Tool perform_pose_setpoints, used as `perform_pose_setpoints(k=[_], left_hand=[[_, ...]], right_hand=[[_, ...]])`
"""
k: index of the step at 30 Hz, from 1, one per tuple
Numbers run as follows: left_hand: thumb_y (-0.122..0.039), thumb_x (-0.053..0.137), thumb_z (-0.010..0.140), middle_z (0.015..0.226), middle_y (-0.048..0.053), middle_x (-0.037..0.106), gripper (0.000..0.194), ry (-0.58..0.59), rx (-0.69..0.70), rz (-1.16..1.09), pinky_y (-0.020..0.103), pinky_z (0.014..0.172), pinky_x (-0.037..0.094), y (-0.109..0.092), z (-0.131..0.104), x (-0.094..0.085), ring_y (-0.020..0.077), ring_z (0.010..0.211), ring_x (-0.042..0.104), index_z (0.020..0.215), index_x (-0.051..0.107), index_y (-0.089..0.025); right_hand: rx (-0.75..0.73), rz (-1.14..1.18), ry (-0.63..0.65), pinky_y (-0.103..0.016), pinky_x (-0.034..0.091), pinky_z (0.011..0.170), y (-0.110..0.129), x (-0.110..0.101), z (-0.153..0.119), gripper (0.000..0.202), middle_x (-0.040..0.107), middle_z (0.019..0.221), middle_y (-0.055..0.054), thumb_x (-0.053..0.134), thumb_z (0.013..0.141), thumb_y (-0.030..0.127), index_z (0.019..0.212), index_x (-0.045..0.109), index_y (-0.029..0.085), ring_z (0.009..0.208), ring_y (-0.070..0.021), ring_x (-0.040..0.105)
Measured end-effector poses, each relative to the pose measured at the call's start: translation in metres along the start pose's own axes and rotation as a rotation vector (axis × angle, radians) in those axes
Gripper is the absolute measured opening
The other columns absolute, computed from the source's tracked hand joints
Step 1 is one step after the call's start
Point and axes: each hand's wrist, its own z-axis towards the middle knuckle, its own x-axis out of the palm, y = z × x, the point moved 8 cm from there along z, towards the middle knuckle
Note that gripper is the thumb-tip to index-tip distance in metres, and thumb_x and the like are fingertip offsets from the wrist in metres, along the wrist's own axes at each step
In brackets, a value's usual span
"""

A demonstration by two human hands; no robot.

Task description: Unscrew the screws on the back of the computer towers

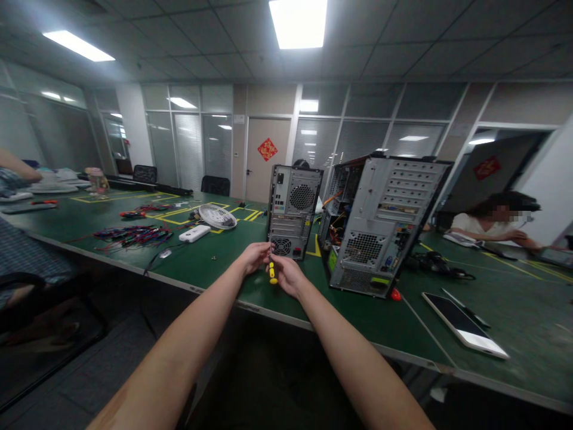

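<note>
A screwdriver with a yellow handle [273, 273] points up and away, its handle end toward me. My right hand [289, 275] is closed on it near the top of the handle. Beside the shaft, my left hand [257, 257] is closed in a pinch; what lies between its fingertips is too small to make out. Both hands are at the lower left corner of a small computer case [292, 229], which stands upright with its back toward me. The screwdriver's tip is hidden near the fingers.
To the right stands a larger computer case [367, 203] with an open side. A tablet [463, 325] lies farther right. Leftward are a white power strip [194, 233], a bundle of coloured wires [134, 236] and a white oval cover [218, 216]. People sit at both sides.
</note>
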Motion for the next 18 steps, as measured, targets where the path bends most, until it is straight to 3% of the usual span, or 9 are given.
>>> perform_pose_setpoints(k=[8,18], left_hand=[[-0.026,0.079,0.085,0.074,0.006,0.070,0.020,-0.016,0.008,0.016,0.018,0.054,0.050,0.0019,0.0036,-0.0032,0.0090,0.058,0.062,0.096,0.074,-0.010],[-0.029,0.078,0.087,0.076,0.006,0.070,0.024,-0.002,0.000,-0.001,0.018,0.052,0.051,0.0000,-0.0010,0.0015,0.0083,0.057,0.062,0.099,0.072,-0.010]], right_hand=[[-0.006,-0.015,-0.008,-0.021,0.045,0.053,0.0003,-0.0031,-0.0033,0.033,0.064,0.064,0.002,0.092,0.068,0.040,0.075,0.069,0.017,0.058,-0.0108,0.055],[-0.038,-0.021,-0.009,-0.023,0.048,0.056,0.0040,-0.0036,-0.0022,0.026,0.070,0.068,-0.003,0.087,0.069,0.036,0.074,0.071,0.016,0.061,-0.0130,0.060]])
